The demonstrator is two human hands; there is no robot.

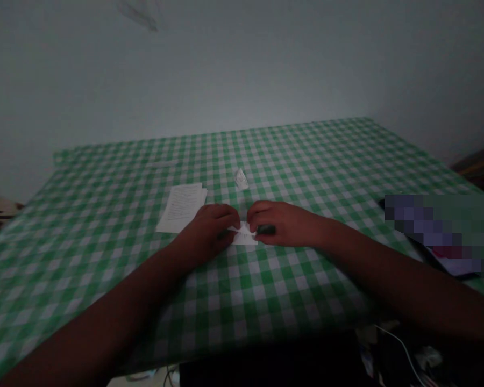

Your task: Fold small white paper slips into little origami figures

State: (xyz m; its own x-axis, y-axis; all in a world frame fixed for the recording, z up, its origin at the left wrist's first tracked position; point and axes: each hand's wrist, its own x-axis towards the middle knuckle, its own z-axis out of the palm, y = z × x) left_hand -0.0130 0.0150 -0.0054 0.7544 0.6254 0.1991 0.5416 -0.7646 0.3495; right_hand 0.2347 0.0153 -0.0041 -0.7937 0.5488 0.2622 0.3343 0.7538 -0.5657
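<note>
Right of the printed sheets (181,207), left hand (214,228) and right hand (280,219) grip a paper piece (245,240) between them; likely light, creasing and tearing easily, best pinched at opposite edges.

Dim light is falling across the room, where a plain greyish wall (242,70) is rising behind a broad table (306,142). A green-and-white checked cloth (326,172) is covering the table. A faint mark (143,17) is showing at the wall's upper left; at lower right, below the table's near edge, a white cable (403,346) is curving through shadow.
</note>
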